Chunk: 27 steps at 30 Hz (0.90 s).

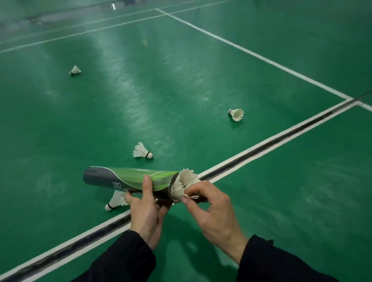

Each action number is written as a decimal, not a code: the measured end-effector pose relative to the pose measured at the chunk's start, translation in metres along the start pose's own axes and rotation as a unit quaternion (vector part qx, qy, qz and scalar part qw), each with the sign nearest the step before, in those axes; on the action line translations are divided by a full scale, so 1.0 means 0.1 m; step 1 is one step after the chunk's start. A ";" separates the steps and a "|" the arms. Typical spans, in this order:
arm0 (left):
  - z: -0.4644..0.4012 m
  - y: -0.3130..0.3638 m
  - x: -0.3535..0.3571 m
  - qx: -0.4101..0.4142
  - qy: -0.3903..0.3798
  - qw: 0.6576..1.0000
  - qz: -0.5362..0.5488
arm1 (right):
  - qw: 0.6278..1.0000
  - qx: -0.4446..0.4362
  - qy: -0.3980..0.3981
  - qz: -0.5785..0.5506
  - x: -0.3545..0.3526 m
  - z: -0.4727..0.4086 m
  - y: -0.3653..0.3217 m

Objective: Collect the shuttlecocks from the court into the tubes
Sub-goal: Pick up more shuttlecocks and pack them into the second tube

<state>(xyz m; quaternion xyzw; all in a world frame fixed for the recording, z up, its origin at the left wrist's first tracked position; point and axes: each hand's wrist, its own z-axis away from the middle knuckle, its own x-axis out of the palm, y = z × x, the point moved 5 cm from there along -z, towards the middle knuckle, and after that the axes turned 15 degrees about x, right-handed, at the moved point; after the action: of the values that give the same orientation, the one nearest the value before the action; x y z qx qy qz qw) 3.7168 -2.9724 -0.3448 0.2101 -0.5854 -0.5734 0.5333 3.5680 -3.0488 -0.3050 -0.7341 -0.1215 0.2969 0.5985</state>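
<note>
The left hand (145,211) reaches forward from a dark sleeve (117,279), palm turned inward, and wraps around a tube (127,178) near its open end, thumb lying across the top of the green print and fingers curled underneath. The tube is held almost level above the green court floor (174,84), its grey closed end pointing left and its mouth pointing right.

At that mouth sits a white shuttlecock (185,183), its feather skirt fanned out just outside the rim; whether its cork is inside the tube cannot be seen. The right hand (213,213), also coming out of a dark sleeve, has thumb and fingertips pressed together on the feathers, pinching the shuttlecock's lower edge, with the other fingers bent loosely.

Four more shuttlecocks lie on the floor: a far one (75,70) at upper left, one partly hidden under the tube (116,201) beside the left hand, one just beyond the tube (142,151), and one further right (236,114) near the white boundary lines (263,58).

What is already inside the tube is hidden. Both forearms are cut off at the bottom edge.
</note>
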 end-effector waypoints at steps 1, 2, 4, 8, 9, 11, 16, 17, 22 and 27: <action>0.03 0.00 0.02 -0.001 -0.012 1.000 0.000 | 1.000 0.021 -0.017 0.017 0.03 -0.01 -0.02; 0.06 0.01 0.04 0.001 -0.022 1.000 0.000 | 0.997 0.049 -0.040 0.032 0.06 -0.02 -0.03; 0.09 0.04 0.06 0.011 -0.027 1.000 -0.004 | 0.987 0.106 -0.100 0.074 0.11 0.00 -0.06; 0.12 0.08 0.10 0.025 -0.024 0.999 -0.009 | 0.955 0.167 -0.216 0.120 0.10 0.01 -0.16; 0.14 0.08 0.11 0.025 -0.025 0.999 -0.007 | 0.949 0.175 -0.235 0.114 0.11 0.01 -0.18; 0.16 0.07 0.14 0.023 -0.029 0.999 -0.004 | 0.941 0.195 -0.257 0.098 0.13 -0.02 -0.21; 0.28 0.05 0.18 0.015 -0.049 0.999 -0.011 | 0.924 0.232 -0.288 0.095 0.23 -0.05 -0.25; 0.30 0.07 0.18 0.015 -0.047 0.999 -0.015 | 0.927 0.230 -0.283 0.090 0.24 -0.04 -0.25; 0.27 0.18 0.14 0.010 -0.029 0.999 0.021 | 0.968 0.137 -0.180 0.106 0.17 0.02 -0.25; 0.29 0.12 0.10 0.006 -0.034 0.999 0.014 | 0.916 0.201 -0.301 0.170 0.31 0.01 -0.29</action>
<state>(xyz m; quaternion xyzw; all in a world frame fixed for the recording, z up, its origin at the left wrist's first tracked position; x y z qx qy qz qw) 3.6928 -2.9654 -0.3232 0.1854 -0.6099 -0.5688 0.5197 3.5971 -3.0242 -0.2869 -0.4833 -0.1069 0.6197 0.6090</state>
